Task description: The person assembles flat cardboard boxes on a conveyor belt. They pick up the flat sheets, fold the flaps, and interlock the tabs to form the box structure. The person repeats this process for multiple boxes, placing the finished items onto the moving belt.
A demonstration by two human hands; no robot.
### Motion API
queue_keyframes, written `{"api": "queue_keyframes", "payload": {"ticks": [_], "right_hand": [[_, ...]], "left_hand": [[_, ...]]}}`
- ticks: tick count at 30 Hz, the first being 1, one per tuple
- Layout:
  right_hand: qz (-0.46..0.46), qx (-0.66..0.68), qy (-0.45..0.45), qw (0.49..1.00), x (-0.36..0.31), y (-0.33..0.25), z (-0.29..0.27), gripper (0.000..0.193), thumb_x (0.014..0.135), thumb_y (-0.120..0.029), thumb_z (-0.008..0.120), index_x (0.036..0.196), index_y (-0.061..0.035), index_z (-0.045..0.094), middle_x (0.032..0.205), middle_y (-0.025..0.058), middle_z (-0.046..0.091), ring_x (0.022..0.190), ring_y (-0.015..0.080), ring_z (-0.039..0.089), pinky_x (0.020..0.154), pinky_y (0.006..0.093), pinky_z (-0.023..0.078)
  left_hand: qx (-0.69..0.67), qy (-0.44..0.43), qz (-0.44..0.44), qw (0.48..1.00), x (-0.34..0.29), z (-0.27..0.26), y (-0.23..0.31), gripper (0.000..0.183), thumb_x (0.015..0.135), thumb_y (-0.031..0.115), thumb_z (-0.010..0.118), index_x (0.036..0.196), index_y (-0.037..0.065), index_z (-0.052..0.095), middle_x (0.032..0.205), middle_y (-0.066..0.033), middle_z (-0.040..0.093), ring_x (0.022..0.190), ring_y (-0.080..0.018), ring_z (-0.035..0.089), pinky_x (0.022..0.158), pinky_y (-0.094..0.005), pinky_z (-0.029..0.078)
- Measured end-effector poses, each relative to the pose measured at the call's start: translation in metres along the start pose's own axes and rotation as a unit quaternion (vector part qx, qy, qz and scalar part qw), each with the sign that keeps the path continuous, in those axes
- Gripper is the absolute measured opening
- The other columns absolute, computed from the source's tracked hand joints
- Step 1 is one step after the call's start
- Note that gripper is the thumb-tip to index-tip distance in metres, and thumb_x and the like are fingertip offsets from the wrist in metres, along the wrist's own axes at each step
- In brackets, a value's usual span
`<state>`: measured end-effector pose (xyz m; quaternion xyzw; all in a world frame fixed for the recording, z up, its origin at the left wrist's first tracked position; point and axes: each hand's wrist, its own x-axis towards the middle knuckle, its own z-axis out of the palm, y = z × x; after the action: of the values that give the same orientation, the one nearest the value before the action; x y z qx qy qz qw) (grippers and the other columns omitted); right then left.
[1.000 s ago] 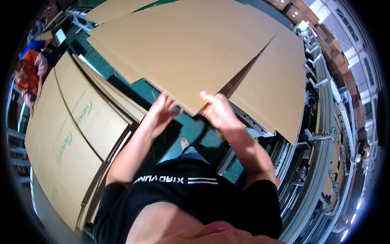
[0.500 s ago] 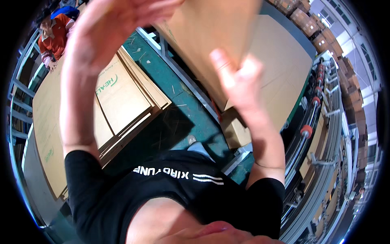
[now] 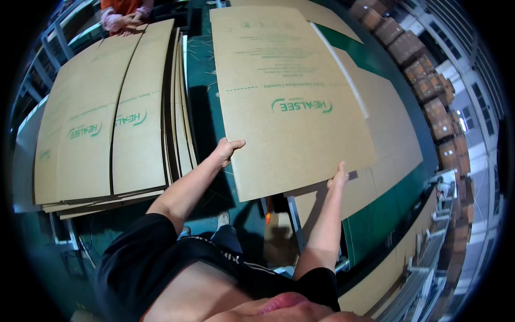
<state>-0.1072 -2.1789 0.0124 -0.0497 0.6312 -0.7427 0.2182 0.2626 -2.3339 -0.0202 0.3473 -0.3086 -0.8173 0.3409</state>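
Note:
Between my hands I hold a flat brown cardboard sheet (image 3: 289,139) with green print and a fold line across it. My left hand (image 3: 228,151) grips its left edge, thumb on top. My right hand (image 3: 339,176) pinches its near edge towards the right corner, thumb up, fingers hidden beneath. The sheet hangs over the right side of the floor gap and partly covers more flat cardboard (image 3: 394,112) on the green-topped table (image 3: 370,241).
On the left is a stack of printed cardboard sheets (image 3: 139,161). A person's hands (image 3: 129,22) rest at its far end. A roller machine frame (image 3: 429,268) stands at the right, with piled boxes (image 3: 434,80) beyond. An open brown box (image 3: 279,236) sits below the sheet.
The cardboard, raised and blurred before, is now lowered and spread flat ahead of me. My left hand has come down from above onto its left edge; my right hand now grips the near edge.

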Motion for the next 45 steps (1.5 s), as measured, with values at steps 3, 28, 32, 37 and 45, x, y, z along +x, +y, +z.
{"api": "queue_keyframes", "payload": {"ticks": [3,28,32,37,45], "right_hand": [[0.098,-0.138,0.009,0.986,0.02,0.062,0.007,0.055,0.093,-0.043,0.052,0.125,0.0014,0.046,0.114,0.0141,0.058,0.099,0.0237,0.059,0.076,0.0414,0.054],[0.23,0.125,-0.593,0.761,-0.648,0.122,0.215,0.032,0.089,-0.007,0.059,0.116,0.0061,0.048,0.099,0.0184,0.062,0.078,0.0282,0.069,0.07,0.0377,0.06],[0.386,0.018,-0.675,0.629,-0.769,0.189,0.26,0.024,0.094,-0.017,0.055,0.106,0.004,0.052,0.086,0.0156,0.062,0.073,0.0253,0.068,0.066,0.0342,0.059],[0.301,-0.262,-0.847,0.35,-0.774,0.311,0.225,0.019,0.094,-0.021,0.057,0.099,-0.0034,0.056,0.087,0.0114,0.062,0.072,0.018,0.065,0.063,0.0281,0.057],[0.387,-0.052,-0.356,0.849,-0.503,0.236,0.143,0.017,0.089,-0.016,0.055,0.098,-0.0012,0.056,0.099,0.0234,0.063,0.084,0.0339,0.065,0.074,0.0488,0.057]], "left_hand": [[0.06,0.043,0.038,0.997,0.001,-0.001,0.038,0.041,0.078,0.006,0.066,0.116,-0.003,0.056,0.104,-0.0132,0.064,0.092,-0.026,0.064,0.082,-0.0436,0.053],[0.301,0.364,0.082,0.878,-0.59,-0.532,0.392,0.044,0.085,0.024,0.063,0.121,0.001,0.053,0.103,-0.0115,0.065,0.095,-0.0191,0.063,0.081,-0.0334,0.051],[0.758,0.547,-0.078,0.346,-0.623,-0.617,0.372,0.031,0.084,0.018,0.056,0.11,0.001,0.058,0.113,-0.0212,0.061,0.109,-0.0366,0.056,0.092,-0.0422,0.045],[0.666,0.145,0.09,0.726,-0.529,-0.482,0.22,0.06,0.071,0.021,0.075,0.124,0.007,0.051,0.13,-0.0195,0.049,0.122,-0.0362,0.046,0.101,-0.0432,0.04],[0.841,0.027,0.241,0.483,-0.462,-0.433,0.15,0.038,0.075,0.02,0.072,0.108,0.008,0.059,0.129,-0.0129,0.051,0.127,-0.0328,0.044,0.106,-0.0416,0.038]]}}
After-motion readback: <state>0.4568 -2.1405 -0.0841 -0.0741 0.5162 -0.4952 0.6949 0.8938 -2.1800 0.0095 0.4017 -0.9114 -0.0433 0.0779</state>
